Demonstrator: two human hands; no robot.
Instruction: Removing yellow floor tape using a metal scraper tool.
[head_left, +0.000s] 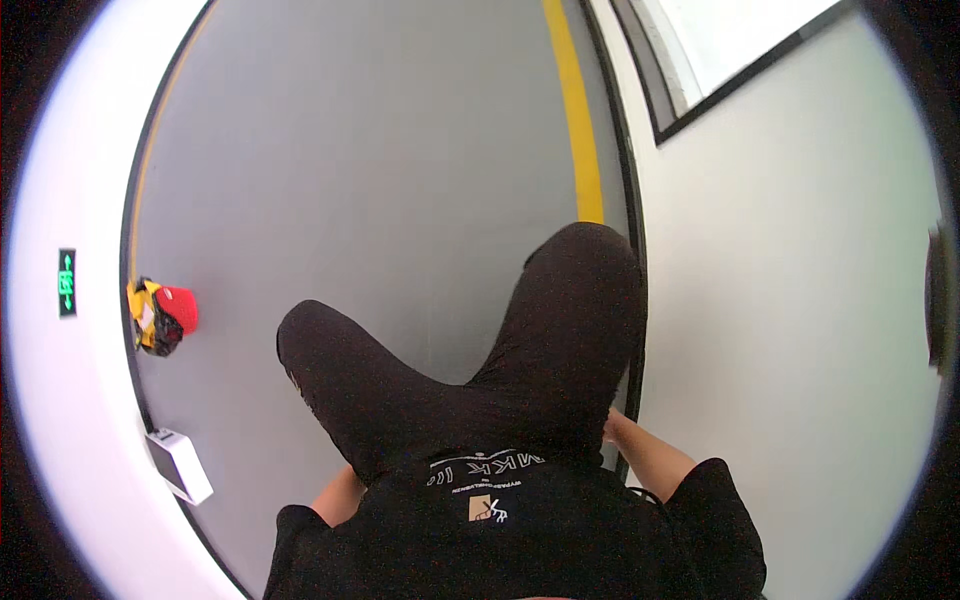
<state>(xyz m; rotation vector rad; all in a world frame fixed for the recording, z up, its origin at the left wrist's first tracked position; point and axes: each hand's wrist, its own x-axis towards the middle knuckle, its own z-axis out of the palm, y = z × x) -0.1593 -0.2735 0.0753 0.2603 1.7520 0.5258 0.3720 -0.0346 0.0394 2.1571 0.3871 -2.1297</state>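
Observation:
My legs in dark trousers (460, 400) spread apart with both knees bent, filling the lower middle of the head view. Down beside my right thigh, close to the wall, a small part of my right hand (611, 427) shows; the thigh hides its fingers and anything in them. On the other side, only a short stretch of my left forearm (340, 497) is visible, and the hand itself is hidden behind my left leg. A black short-sleeved shirt (570, 535) with a light print covers my torso.
Grey floor (350, 150) runs ahead, with a yellow stripe (575, 110) along the right wall (780, 250). By the left wall stand a red bucket-like container (180, 308) with yellow and black items, and a white box-shaped device (182, 466). A green sign (67, 283) hangs above.

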